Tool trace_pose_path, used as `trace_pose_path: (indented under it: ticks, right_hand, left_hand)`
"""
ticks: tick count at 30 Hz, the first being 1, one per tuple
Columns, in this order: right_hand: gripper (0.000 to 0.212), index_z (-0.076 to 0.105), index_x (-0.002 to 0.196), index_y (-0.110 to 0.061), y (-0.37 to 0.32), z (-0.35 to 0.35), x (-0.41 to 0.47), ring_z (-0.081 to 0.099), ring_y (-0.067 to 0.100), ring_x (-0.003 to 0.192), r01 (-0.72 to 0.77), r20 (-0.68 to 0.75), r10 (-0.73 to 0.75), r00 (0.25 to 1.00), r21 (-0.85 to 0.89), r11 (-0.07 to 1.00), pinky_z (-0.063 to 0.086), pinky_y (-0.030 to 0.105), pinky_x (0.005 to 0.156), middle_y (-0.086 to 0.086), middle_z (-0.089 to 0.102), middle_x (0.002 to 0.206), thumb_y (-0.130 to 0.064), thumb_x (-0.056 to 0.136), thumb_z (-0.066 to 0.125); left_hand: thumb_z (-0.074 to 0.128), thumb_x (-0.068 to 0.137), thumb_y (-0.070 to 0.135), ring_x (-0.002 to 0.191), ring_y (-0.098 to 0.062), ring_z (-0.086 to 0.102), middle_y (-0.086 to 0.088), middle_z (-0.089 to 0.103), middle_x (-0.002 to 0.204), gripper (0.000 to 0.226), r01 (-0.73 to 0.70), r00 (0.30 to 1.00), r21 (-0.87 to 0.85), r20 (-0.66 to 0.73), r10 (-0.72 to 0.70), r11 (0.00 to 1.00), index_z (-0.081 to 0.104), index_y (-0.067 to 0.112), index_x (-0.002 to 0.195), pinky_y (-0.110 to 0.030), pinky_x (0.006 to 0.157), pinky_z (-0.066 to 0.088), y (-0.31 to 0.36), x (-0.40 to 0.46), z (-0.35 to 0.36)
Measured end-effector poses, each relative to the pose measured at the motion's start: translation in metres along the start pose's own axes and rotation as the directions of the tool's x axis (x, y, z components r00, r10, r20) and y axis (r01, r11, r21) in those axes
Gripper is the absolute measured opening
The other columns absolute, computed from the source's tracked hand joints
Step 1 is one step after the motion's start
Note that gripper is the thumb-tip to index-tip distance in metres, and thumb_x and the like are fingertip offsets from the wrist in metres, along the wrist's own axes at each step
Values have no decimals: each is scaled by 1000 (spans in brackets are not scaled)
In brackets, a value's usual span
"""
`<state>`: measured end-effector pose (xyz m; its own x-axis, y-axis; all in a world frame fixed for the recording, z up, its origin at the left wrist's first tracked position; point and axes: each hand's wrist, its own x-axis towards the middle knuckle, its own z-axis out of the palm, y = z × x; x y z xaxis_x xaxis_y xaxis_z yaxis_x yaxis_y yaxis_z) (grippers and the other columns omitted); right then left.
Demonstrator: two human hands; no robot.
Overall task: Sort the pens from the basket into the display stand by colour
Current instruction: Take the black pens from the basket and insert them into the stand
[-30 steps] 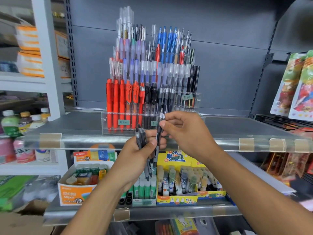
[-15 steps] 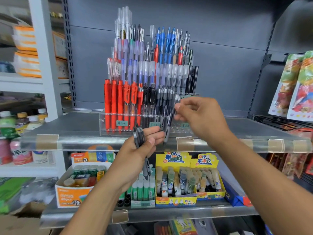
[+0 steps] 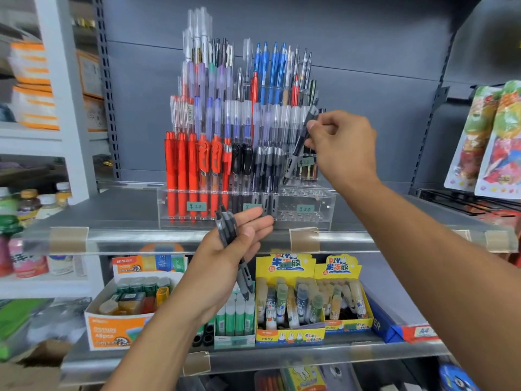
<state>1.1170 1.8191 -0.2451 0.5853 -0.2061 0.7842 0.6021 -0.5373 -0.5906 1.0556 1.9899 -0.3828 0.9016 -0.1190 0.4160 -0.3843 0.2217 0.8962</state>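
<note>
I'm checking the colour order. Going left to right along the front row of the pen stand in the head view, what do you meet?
Red pens → black pens → grey pens → empty holes, with the right hand holding a grey pen tilted above them.

Both forearms are bare to the frame's edge, each hand ungloved and ringless.

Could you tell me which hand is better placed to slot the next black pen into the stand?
The right hand: it pinches a black pen tilted above the stand's empty holes; the left hand holds spare pens lower.
</note>
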Motion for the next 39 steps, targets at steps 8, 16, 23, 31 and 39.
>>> trace_pose_path:
  ticks: [8, 16, 23, 31, 39]
  right_hand:
    - [22, 67, 86, -4, 8, 16, 6, 70, 23, 79, 38, 50, -32, 998, -117, 992, 56, 36, 76, 8, 70, 70, -21, 96, 58]
    - [27, 66, 82, 2, 5, 17, 16, 71, 26, 77, 44, 82, -30, 996, -181, 983, 58, 39, 77, 16, 69, 74, -18, 96, 58]
    - [28, 65, 77, 1, 4, 15, 19, 71, 25, 74, 33, 90, -15, 996, -202, 979, 59, 40, 74, 15, 69, 72, -19, 95, 59]
    - [27, 66, 80, 2, 1, 13, 17, 71, 28, 76, 64, 103, -41, 994, -231, 971, 59, 41, 73, 16, 70, 75, -19, 94, 59]
    - [30, 63, 78, 5, 3, 13, 14, 70, 33, 77, 90, 109, -66, 992, -229, 969, 59, 43, 69, 21, 68, 74, -19, 95, 59]
  left_hand:
    - [39, 102, 11, 118, -8, 61, 5, 69, 121, 33, 1, 1000, -17, -6, -2, 1000, 54, 17, 132, -28, 100, 45, 1, 0, -3]
    - [39, 103, 10, 118, -8, 61, 5, 69, 122, 34, 8, 1000, -15, -2, -8, 1000, 54, 17, 132, -27, 100, 44, 1, 1, -3]
    - [39, 103, 11, 119, -8, 61, 4, 69, 123, 33, 6, 1000, -29, -5, -6, 1000, 54, 18, 131, -28, 101, 43, 2, 1, -5]
    - [39, 103, 10, 117, -9, 62, 3, 70, 121, 33, 10, 1000, -38, -11, -10, 999, 54, 17, 131, -27, 99, 44, 1, 2, -4]
    - [39, 103, 10, 118, -9, 62, 3, 69, 122, 33, 7, 1000, -33, -7, -8, 999, 54, 16, 132, -27, 99, 45, 3, 1, -6]
